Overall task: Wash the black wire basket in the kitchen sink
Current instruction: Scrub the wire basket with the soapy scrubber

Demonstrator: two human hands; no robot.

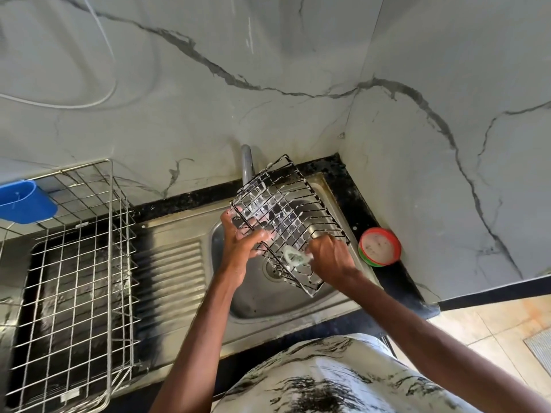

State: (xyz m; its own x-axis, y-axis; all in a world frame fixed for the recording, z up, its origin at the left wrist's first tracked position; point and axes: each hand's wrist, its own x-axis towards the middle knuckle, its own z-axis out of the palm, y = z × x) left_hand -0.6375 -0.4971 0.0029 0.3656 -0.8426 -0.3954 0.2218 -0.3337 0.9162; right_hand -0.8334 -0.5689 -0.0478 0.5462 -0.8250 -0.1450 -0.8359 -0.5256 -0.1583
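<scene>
The black wire basket (pixel 286 210) is tilted above the steel sink (pixel 262 296), soapy film across its grid. My left hand (pixel 241 242) grips the basket's left edge, fingers curled through the wires. My right hand (pixel 329 257) holds a pale soapy scrubber (pixel 293 257) against the basket's lower side. The tap (pixel 247 163) stands behind the basket; I see no water running.
A large silver wire dish rack (pixel 74 278) stands on the counter at left, with a blue plastic holder (pixel 25 201) on its rim. A round tub of dish soap (pixel 379 246) sits on the black counter right of the sink. The ribbed drainboard (pixel 176 272) lies between rack and sink.
</scene>
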